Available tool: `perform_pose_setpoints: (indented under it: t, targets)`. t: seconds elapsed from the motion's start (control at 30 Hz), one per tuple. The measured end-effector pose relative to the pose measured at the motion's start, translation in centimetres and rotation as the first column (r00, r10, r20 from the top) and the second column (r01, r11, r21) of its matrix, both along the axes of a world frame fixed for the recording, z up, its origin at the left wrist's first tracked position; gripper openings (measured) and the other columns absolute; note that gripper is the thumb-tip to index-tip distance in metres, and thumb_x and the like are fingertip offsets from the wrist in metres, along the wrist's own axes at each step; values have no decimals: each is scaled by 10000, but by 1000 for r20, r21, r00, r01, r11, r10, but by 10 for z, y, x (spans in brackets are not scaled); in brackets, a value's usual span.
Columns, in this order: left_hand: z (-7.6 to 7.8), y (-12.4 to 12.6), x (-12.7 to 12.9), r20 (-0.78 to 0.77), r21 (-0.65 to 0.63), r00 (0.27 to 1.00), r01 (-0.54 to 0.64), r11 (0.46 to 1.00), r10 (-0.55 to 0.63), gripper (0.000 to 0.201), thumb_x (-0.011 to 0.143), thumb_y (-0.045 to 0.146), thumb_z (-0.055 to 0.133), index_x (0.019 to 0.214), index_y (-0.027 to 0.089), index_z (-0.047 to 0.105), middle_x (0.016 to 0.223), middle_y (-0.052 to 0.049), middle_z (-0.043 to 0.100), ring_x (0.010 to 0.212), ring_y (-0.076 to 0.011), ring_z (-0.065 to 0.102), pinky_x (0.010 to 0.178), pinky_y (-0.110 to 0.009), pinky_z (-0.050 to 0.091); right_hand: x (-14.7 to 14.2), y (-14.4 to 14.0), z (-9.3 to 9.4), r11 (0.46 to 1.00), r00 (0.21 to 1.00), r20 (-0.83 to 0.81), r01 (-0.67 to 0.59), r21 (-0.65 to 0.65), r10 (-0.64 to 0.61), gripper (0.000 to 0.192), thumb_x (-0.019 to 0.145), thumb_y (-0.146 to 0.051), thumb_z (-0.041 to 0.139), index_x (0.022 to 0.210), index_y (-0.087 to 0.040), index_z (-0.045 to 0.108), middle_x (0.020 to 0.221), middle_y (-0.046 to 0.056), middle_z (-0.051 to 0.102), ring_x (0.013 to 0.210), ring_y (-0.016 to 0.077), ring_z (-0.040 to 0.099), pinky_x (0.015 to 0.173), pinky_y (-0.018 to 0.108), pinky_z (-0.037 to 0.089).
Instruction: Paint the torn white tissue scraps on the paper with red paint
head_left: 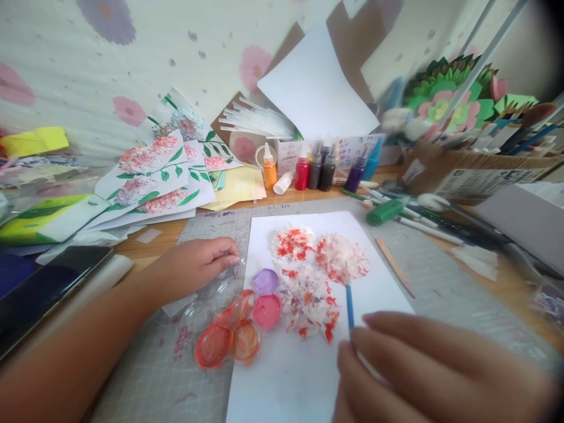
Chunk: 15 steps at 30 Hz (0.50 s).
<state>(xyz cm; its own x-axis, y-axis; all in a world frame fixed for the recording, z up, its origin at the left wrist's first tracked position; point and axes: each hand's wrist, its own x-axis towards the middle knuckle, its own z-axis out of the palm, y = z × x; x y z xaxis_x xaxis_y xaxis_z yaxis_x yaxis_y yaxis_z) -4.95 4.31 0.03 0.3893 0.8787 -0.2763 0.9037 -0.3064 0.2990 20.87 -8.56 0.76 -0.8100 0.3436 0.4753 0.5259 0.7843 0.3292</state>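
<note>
A thin paintbrush (349,305) with a blue handle is pinched in my right hand (423,370), blurred at the lower right. Its tip meets the right-hand cluster of white and red ruffled petals (341,257). Two more such clusters, a redder one (293,242) behind and a looser, purple-tinged one (311,302) in front, lie with it on a white sheet (282,388). My left hand (215,258) has its fingers closed at the far rim of a clear plastic paint palette (213,343). Orange, red, pink and purple paint fills several of its wells.
Paint bottles (326,169) stand along the back, near a green cap-like piece (385,212). A wooden stick (393,265) lies right of the sheet on the grey cutting mat (145,358). Painted flower sheets (154,176) and a phone (53,288) are left; a cardboard box (476,176) holds brushes.
</note>
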Motion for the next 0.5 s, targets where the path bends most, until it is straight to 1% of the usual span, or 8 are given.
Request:
perform_pose_setpoints:
  t: [0.07, 0.13, 0.23, 0.3, 0.37, 0.43, 0.5]
  targets:
    - [0, 0, -1, 8, 8, 1000, 9, 1000, -9, 373, 820, 521, 361, 857, 231, 593, 787, -4, 644, 719, -186, 555, 656, -282, 379, 8, 9, 7, 1000, 1000, 6, 15, -11, -15, 94, 826, -182, 500, 793, -179, 588, 715, 24, 632, 632, 136, 529, 582, 309, 432]
    - [0, -1, -1, 0, 14, 1000, 12, 1000, -12, 375, 827, 520, 348, 856, 232, 587, 767, -2, 635, 714, -188, 552, 658, -286, 375, 10, 16, 11, 998, 998, 41, 43, -56, -41, 115, 828, -188, 487, 814, -178, 601, 705, 30, 626, 610, 141, 525, 608, 332, 449]
    - [0, -1, -1, -30, -5, 1000, -1, 1000, 1, 367, 841, 507, 327, 858, 232, 570, 743, -1, 618, 703, -191, 545, 654, -292, 367, 4, 13, 5, 995, 998, 58, 23, -97, -18, 114, 809, -189, 495, 798, -177, 608, 687, 17, 615, 573, 147, 513, 627, 360, 468]
    - [1, -1, -1, -38, -16, 999, 2, 1000, -2, 363, 847, 501, 321, 862, 230, 561, 752, -1, 614, 706, -189, 542, 659, -293, 367, -3, 5, -5, 999, 1000, 26, 2, -50, -1, 96, 804, -177, 508, 766, -176, 595, 698, 10, 619, 608, 144, 520, 624, 335, 466]
    - [1, -1, -1, -36, -20, 999, 18, 1000, -18, 365, 851, 505, 320, 860, 226, 555, 767, -1, 612, 715, -186, 542, 668, -291, 369, -6, -2, -13, 1000, 1000, 0, 20, 9, -20, 90, 808, -172, 524, 734, -176, 575, 705, 4, 619, 650, 132, 520, 619, 301, 456]
    - [0, -1, -1, -31, -20, 999, 29, 999, -30, 371, 854, 514, 320, 854, 225, 552, 780, 0, 612, 727, -183, 542, 676, -288, 370, -4, -3, -12, 999, 999, -25, 43, 29, -43, 90, 810, -178, 536, 724, -180, 564, 694, 2, 616, 662, 128, 518, 624, 294, 449]
    - [1, -1, -1, -33, -17, 999, 27, 999, -27, 372, 853, 521, 326, 851, 226, 554, 781, 3, 612, 728, -181, 541, 675, -284, 371, 2, 3, -4, 998, 997, -27, 66, -7, -66, 81, 814, -183, 530, 743, -184, 569, 700, 12, 623, 662, 135, 528, 641, 313, 452]
